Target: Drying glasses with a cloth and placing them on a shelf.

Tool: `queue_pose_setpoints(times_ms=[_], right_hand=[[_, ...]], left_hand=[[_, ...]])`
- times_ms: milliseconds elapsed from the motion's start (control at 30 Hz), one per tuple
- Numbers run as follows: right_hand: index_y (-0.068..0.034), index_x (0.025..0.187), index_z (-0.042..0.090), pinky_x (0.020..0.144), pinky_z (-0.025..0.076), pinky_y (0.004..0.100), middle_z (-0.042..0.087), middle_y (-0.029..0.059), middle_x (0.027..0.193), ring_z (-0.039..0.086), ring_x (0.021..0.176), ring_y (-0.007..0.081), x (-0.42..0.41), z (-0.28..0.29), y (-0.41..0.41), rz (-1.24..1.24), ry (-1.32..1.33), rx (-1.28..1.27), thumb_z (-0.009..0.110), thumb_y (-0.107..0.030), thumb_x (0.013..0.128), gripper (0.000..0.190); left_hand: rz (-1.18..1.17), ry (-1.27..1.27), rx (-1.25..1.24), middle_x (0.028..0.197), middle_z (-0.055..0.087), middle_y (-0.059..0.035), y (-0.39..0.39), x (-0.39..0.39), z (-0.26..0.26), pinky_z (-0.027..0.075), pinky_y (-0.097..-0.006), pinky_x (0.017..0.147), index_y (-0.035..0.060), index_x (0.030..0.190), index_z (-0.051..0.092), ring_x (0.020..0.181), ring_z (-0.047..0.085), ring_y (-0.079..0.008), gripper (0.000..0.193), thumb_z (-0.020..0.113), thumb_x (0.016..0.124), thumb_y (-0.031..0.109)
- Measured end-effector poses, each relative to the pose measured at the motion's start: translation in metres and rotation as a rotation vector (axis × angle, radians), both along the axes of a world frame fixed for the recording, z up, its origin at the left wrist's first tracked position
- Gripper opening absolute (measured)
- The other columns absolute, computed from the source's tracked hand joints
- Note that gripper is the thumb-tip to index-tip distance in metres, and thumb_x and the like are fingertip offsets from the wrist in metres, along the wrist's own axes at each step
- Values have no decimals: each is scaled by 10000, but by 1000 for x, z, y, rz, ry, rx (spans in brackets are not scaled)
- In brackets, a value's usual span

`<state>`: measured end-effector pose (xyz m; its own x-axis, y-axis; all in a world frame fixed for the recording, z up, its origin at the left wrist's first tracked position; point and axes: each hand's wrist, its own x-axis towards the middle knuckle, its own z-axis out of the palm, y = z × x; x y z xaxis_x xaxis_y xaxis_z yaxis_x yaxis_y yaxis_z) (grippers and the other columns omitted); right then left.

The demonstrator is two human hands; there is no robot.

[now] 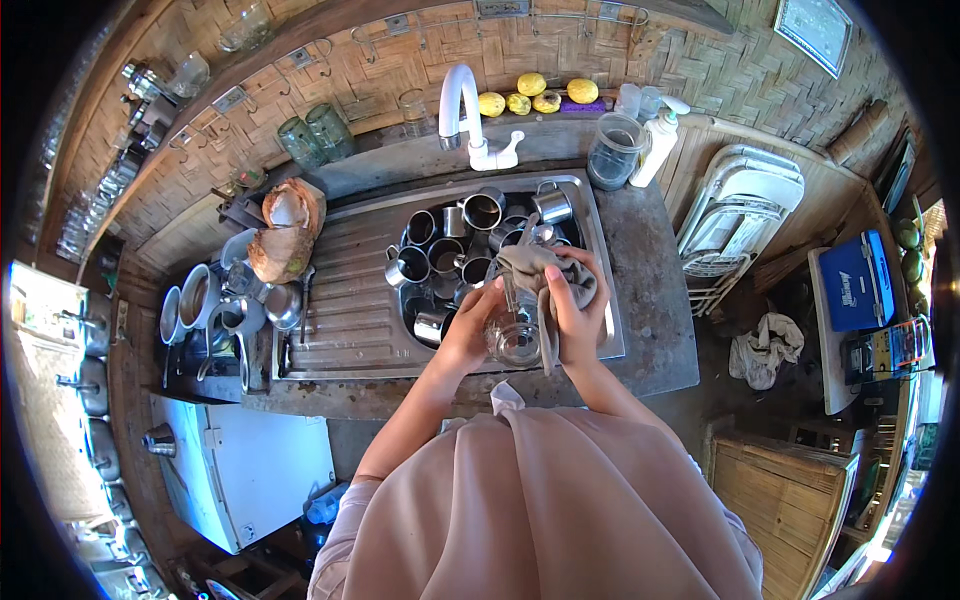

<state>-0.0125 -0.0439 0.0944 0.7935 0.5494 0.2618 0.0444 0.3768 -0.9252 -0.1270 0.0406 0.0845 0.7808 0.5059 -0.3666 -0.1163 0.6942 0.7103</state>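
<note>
A clear drinking glass is tilted over the front right of the stainless-steel sink, its round end toward me. My left hand grips it from the left side. In my right hand is a bunched grey cloth, pressed against the glass, with one end hanging down beside it. Below and beyond my hands, the basin is crowded with several shiny metal mugs. One metal mug rests at the back right of the basin. The glass's far end is partly hidden by cloth and fingers.
A white faucet arches behind the basin. To the left are a ribbed drainboard, coconut husk pieces and metal pots. A pump bottle and a lidded clear container stand at the back right corner.
</note>
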Motion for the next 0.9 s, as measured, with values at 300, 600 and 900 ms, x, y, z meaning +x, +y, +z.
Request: queue_pose_setpoints(times_ms=[300, 600, 900], right_hand=[[-4, 957, 623, 679, 449, 242, 632, 40, 858, 566, 761, 91, 22, -30, 20, 267, 137, -203, 682, -107, 816, 184], [-16, 976, 631, 695, 458, 239, 631, 41, 887, 580, 781, 91, 28, -26, 24, 383, 200, -161, 688, -111, 813, 198], [-63, 1052, 568, 772, 522, 296, 617, 38, 944, 626, 845, 162, 9, -26, 25, 260, 883, 131, 606, -210, 890, 222]], left_hand=[[-160, 236, 897, 590, 435, -25, -2, 5, -9, 327, -285, 525, -8, 753, 484, 554, 374, -111, 350, 416, 1001, 230], [-9, 34, 642, 585, 411, 28, -6, 1, -19, 283, -241, 486, 44, 730, 479, 524, 346, -63, 371, 437, 997, 298], [410, -148, 130, 722, 575, -10, -6, 27, 2, 451, -240, 503, 79, 909, 563, 583, 558, -95, 311, 394, 1001, 323]])
